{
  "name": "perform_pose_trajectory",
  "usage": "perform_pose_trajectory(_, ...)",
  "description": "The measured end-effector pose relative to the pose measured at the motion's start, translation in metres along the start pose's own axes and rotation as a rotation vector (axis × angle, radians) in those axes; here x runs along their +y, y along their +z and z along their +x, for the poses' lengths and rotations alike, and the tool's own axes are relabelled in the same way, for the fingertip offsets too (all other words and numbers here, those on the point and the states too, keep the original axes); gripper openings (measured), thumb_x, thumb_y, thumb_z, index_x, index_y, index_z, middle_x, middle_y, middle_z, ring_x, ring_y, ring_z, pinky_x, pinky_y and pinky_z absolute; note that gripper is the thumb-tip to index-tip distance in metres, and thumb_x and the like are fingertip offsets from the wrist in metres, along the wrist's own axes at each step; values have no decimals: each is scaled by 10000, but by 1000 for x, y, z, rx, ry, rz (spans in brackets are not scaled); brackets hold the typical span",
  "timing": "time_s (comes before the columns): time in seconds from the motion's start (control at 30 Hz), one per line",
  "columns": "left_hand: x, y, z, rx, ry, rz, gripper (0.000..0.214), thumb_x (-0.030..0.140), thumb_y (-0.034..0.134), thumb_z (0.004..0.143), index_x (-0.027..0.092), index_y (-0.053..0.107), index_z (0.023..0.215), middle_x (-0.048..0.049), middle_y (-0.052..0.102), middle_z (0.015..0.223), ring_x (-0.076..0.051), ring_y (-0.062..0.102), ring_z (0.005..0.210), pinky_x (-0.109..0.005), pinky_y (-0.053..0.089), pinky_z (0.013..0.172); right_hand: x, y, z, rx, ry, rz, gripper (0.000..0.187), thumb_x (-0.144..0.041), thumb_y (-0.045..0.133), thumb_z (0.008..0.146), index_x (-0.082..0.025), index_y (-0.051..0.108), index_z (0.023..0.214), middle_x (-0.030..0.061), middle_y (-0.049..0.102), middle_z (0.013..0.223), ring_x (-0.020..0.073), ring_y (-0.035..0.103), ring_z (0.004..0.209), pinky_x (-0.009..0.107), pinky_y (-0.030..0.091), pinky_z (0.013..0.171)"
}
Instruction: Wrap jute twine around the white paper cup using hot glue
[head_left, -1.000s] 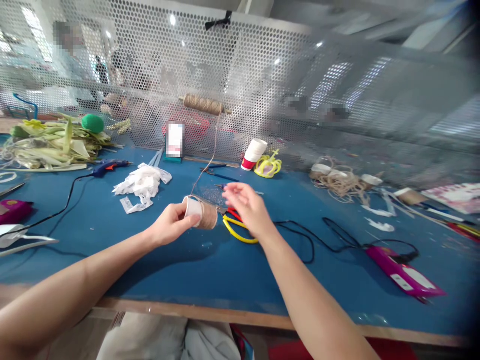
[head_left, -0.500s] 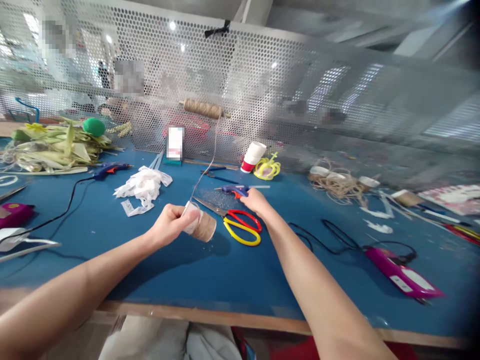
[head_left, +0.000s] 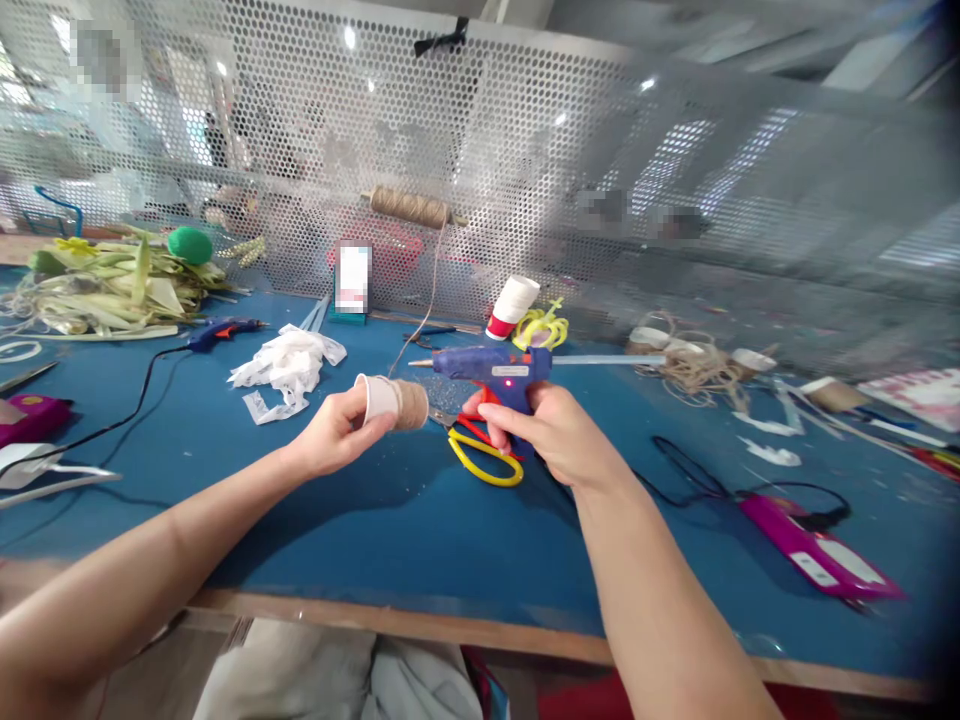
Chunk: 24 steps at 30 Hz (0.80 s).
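Note:
My left hand [head_left: 341, 432] is closed around a white paper cup [head_left: 377, 398] lying sideways, its outer part wrapped in brown twine. From the cup a strand of twine climbs to a twine spool [head_left: 410, 206] on the perforated panel. My right hand [head_left: 551, 425] grips a blue hot glue gun [head_left: 495, 368] by its handle, fingers at the orange trigger. The gun's nozzle points left, just above and beside the cup, and a clear glue stick [head_left: 607, 360] sticks out behind. Scissors [head_left: 484, 460] with red and yellow handles lie below the gun, partly hidden by it and my fingers.
A crumpled white plastic strip [head_left: 289, 365] and a second glue gun [head_left: 223, 332] lie at left, near a pile of husks [head_left: 112, 290]. Stacked cups [head_left: 514, 305] stand at the back. Loose twine [head_left: 694, 372] and a purple power strip [head_left: 817, 550] are at right.
My right hand has lifted the glue gun off the table and brought it nearer. My left hand has raised and turned the cup, so its open end faces left.

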<state>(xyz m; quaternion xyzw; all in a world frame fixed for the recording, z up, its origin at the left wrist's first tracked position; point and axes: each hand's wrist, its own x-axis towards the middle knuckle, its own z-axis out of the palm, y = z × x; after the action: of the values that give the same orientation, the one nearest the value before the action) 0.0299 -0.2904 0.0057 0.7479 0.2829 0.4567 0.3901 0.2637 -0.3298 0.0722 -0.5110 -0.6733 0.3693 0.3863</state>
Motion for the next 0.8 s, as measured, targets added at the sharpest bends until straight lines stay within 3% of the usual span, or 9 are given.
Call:
perform_pose_trajectory(0.1, -1, -3, 4, -48, 217, 209, 240, 337, 496, 845, 134, 621, 811, -90, 644, 819, -214, 558, 874, -356, 426, 855, -3, 5, -4, 83, -43, -206, 199, -354, 630, 728, -159, 625, 690, -19, 575, 479, 126, 541, 451, 258, 473, 485)
perform_pose_trajectory(0.2, -2, -5, 6, -70, 283, 298, 226, 279, 459, 871, 137, 633, 847, -106, 664, 868, -225, 571, 939, -367, 424, 891, -3, 9, -7, 203, -142, -359, 184, -343, 634, 724, -171, 671, 777, 23, 689, 655, 183, 630, 592, 308, 516, 596)
perform_pose_trajectory(0.37, -5, -5, 5, -95, 314, 313, 200, 231, 462, 873, 146, 639, 916, -114, 652, 988, -221, 560, 1000, -349, 419, 909, 0, 14, -8, 255, -231, -474, 215, -330, 612, 745, -185, 690, 883, 58, 728, 877, 242, 670, 809, 370, 511, 787)
perform_pose_trajectory(0.5, -5, -6, 6, -94, 305, 306, 208, 220, 457, 876, 125, 633, 933, -127, 637, 1045, -218, 553, 1023, -338, 421, 908, 1, 16, -8, 221, -192, -500, 229, -333, 603, 752, -179, 696, 894, 53, 732, 868, 242, 675, 786, 362, 517, 766)
perform_pose_trajectory(0.8, -8, -5, 5, -61, 186, 299, 257, 272, 433, 887, 118, 635, 926, -103, 649, 928, -212, 564, 962, -316, 440, 856, -4, 16, -11, 162, -200, -524, 175, -289, 586, 761, -196, 700, 856, 38, 732, 874, 228, 674, 789, 333, 518, 757)
